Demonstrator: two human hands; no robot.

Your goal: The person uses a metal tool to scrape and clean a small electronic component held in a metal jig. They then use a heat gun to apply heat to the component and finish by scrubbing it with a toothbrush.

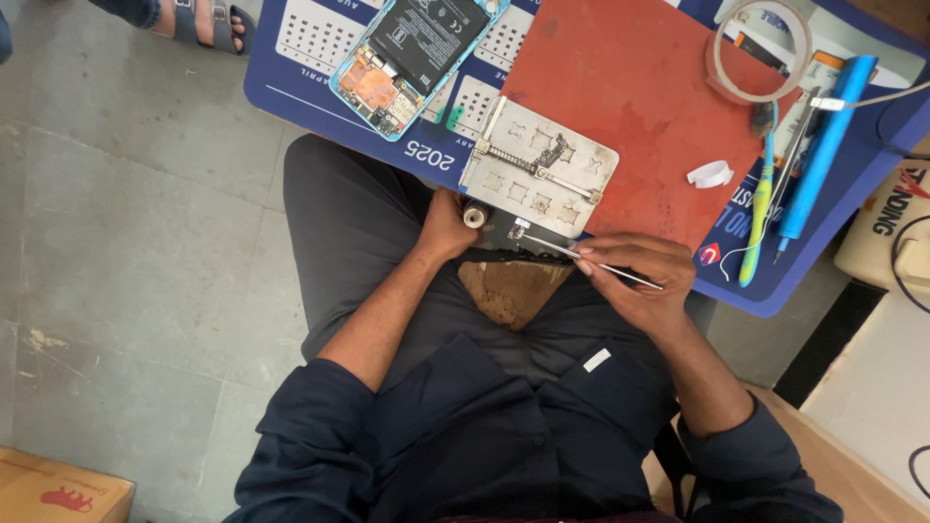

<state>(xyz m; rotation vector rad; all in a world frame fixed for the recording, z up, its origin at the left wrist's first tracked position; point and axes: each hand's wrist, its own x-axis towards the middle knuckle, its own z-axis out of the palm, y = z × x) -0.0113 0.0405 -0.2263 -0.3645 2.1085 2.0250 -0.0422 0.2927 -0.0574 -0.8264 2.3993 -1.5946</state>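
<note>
A grey tiled floor (126, 242) runs under a low blue surface (291, 92), printed like a calendar, with a red mat (630, 107) laid over its middle. On the near edge of the mat sits a pale metal board-holding fixture (538, 165) with a small dark part clamped in it. An opened smartphone (412, 58) with a turquoise frame lies further back, its battery and circuit board exposed. To the right are a ring of tape (760, 48), a blue pen-shaped tool (823, 145), a yellow-green toothbrush (759, 213) and a white scrap of tape (710, 174). The left hand (448, 228) is curled shut around a small round-topped object (474, 215) just below the fixture. The right hand (635, 281) pinches metal tweezers (581, 256), their tips at the fixture's near edge. A sandalled foot (208, 21) of another person shows at top left, a cardboard box (58, 489) at bottom left.
</note>
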